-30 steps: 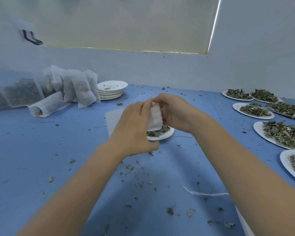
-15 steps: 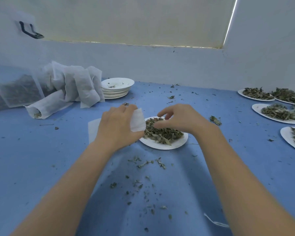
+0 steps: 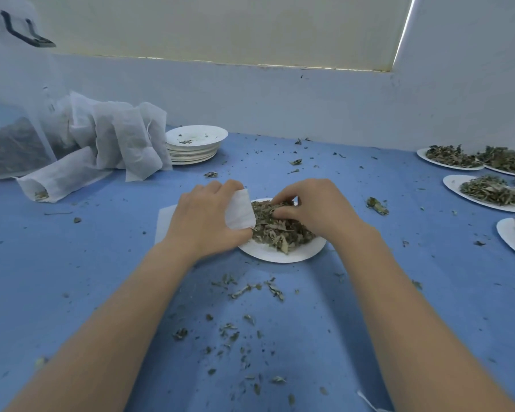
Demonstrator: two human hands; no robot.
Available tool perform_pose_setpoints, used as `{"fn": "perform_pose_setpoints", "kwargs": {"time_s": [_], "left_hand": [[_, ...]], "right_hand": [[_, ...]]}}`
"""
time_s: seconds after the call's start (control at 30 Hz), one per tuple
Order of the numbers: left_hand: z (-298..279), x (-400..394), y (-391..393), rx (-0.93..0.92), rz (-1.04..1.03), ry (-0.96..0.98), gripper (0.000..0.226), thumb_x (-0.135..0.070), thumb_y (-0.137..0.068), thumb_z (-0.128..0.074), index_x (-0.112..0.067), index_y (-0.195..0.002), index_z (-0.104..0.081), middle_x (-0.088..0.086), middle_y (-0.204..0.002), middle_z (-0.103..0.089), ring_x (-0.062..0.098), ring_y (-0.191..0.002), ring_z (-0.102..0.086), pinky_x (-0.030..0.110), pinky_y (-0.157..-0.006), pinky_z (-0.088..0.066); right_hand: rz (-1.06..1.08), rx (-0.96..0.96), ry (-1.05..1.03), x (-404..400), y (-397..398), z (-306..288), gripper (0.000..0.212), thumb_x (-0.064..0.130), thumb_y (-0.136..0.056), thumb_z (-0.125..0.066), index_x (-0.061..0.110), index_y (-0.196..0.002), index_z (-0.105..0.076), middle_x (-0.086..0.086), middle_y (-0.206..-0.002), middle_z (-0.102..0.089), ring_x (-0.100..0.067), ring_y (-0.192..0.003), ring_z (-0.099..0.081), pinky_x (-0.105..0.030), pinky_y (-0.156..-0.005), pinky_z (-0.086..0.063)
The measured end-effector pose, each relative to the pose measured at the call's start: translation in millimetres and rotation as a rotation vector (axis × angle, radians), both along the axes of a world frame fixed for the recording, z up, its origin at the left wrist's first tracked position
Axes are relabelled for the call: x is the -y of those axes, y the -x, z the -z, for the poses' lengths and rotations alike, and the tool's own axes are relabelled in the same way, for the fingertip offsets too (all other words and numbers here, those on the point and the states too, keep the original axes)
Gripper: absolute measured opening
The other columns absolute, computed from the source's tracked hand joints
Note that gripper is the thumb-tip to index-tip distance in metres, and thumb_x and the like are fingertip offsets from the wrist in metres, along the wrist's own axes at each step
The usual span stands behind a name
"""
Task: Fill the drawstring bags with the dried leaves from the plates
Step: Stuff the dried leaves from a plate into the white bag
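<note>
Far left: a clear plastic bag of dark dried leaves [image 3: 11,144] stands against the pale wall.
Filled bags: a heap of white gauzy drawstring bags [image 3: 113,138] leans beside it; one lies on its side with its mouth toward the camera.
Stack: empty white paper plates [image 3: 195,144] piled just right of the heap.
Table: blue cloth-covered surface [image 3: 72,263], scattered with leaf crumbs.
Flat sheet: a white flat piece [image 3: 164,221] lies under the left wrist; whether it is a bag I cannot tell.
Left hand [image 3: 204,218]: fingers curled, gripping a small white drawstring bag [image 3: 240,210] at the plate's left edge.
Centre plate: white round paper plate [image 3: 280,254] heaped with dried green-brown leaves [image 3: 277,227].
Right hand [image 3: 318,208]: fingers bent down into the leaf pile, pinching at leaves.
Far right: more white plates of dried leaves [image 3: 488,191] in rows.
</note>
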State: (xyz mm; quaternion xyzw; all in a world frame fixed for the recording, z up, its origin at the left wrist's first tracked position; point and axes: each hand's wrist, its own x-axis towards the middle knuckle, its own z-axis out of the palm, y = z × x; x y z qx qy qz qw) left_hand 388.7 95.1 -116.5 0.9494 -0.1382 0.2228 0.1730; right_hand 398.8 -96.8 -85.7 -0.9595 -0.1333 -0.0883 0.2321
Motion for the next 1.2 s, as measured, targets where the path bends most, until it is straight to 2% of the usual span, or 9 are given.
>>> {"fn": "perform_pose_setpoints", "kwargs": {"time_s": [0.07, 0.23, 0.43, 0.63, 0.73, 0.87, 0.97, 1.1, 1.2], "left_hand": [[0.1, 1.6, -0.7, -0.002, -0.002, -0.001, 0.062, -0.044, -0.065, -0.068, -0.026, -0.121, -0.048, 0.000, -0.099, -0.054, 0.026, -0.095, -0.049, 0.033, -0.079, -0.031], [-2.2, 2.6, -0.7, -0.019, -0.010, 0.019, 0.070, -0.053, -0.057, -0.052, -0.025, -0.121, -0.048, 0.001, -0.102, -0.056, 0.026, -0.097, -0.050, 0.034, -0.083, -0.035], [1.3, 5.7, -2.5, -0.038, -0.023, 0.084, 0.069, -0.051, -0.055, -0.052, -0.028, -0.120, -0.047, -0.002, -0.104, -0.055, 0.023, -0.097, -0.049, 0.030, -0.076, -0.031], [0.5, 13.0, -0.9, -0.025, 0.034, 0.119, 0.069, -0.051, -0.056, -0.053, -0.028, -0.120, -0.047, -0.003, -0.106, -0.056, 0.022, -0.096, -0.051, 0.031, -0.076, -0.035], [-0.6, 14.9, 1.2, -0.013, 0.035, 0.128, 0.063, -0.051, -0.056, -0.052, -0.026, -0.114, -0.049, -0.006, -0.093, -0.054, 0.020, -0.088, -0.051, 0.030, -0.070, -0.034], [-1.2, 15.9, 2.3, -0.025, 0.033, 0.141, 0.042, -0.046, -0.063, -0.063, -0.027, -0.090, -0.037, -0.013, -0.072, -0.042, 0.020, -0.073, -0.046, 0.030, -0.058, -0.027], [-0.8, 13.1, 0.4, -0.064, 0.060, 0.138, 0.044, -0.040, -0.062, -0.065, -0.026, -0.095, -0.038, -0.014, -0.074, -0.044, 0.018, -0.072, -0.048, 0.027, -0.052, -0.029], [-1.3, 10.1, -2.0, -0.077, 0.072, 0.159, 0.047, -0.036, -0.063, -0.069, -0.025, -0.100, -0.041, -0.012, -0.077, -0.049, 0.018, -0.074, -0.050, 0.028, -0.054, -0.037], [-0.5, 9.1, -1.6, -0.055, 0.099, 0.205, 0.042, -0.030, -0.065, -0.068, -0.025, -0.099, -0.043, -0.012, -0.073, -0.048, 0.018, -0.070, -0.049, 0.027, -0.054, -0.038]], "right_hand": [[0.000, 0.044, -0.034, 2.1, 1.2, -5.8, 0.016, 0.038, -0.082, -0.069, 0.035, -0.098, -0.070, 0.012, -0.090, -0.059, -0.004, -0.078, -0.047, -0.022, -0.067, -0.035], [-0.054, 0.086, -0.115, 1.4, 8.6, -21.3, 0.010, 0.035, -0.082, -0.068, 0.035, -0.092, -0.069, 0.014, -0.091, -0.064, -0.012, -0.103, -0.053, -0.033, -0.095, -0.038], [-0.091, 0.072, -0.124, -2.0, 13.7, -27.4, 0.015, 0.030, -0.082, -0.070, 0.032, -0.096, -0.072, 0.013, -0.085, -0.060, -0.006, -0.087, -0.052, -0.020, -0.073, -0.036], [-0.118, 0.061, 0.131, -22.2, 17.5, -34.2, 0.018, 0.027, -0.085, -0.065, 0.034, -0.100, -0.070, 0.006, -0.086, -0.055, -0.014, -0.084, -0.050, -0.024, -0.062, -0.036], [-0.148, 0.069, 0.188, -30.7, 19.0, -34.5, 0.018, 0.022, -0.085, -0.063, 0.030, -0.100, -0.071, -0.001, -0.085, -0.059, -0.019, -0.080, -0.055, -0.022, -0.054, -0.036], [-0.208, 0.033, -0.133, -29.8, 24.5, -30.5, 0.013, 0.023, -0.079, -0.071, 0.027, -0.092, -0.074, 0.002, -0.082, -0.068, -0.014, -0.079, -0.060, -0.024, -0.070, -0.044], [-0.261, -0.082, -0.192, -23.8, 26.0, -32.2, 0.021, 0.023, -0.078, -0.072, 0.032, -0.097, -0.072, 0.021, -0.063, -0.061, 0.002, -0.064, -0.053, -0.010, -0.060, -0.042], [-0.363, -0.250, -0.288, -17.4, 26.6, -33.0, 0.035, 0.010, -0.081, -0.069, 0.025, -0.112, -0.066, 0.007, -0.108, -0.069, 0.001, -0.101, -0.061, -0.019, -0.091, -0.048], [-0.245, -0.176, -0.326, -20.1, 22.8, -27.7, 0.025, 0.014, -0.077, -0.074, 0.026, -0.096, -0.064, 0.006, -0.096, -0.071, -0.005, -0.091, -0.064, -0.023, -0.086, -0.050]]}}
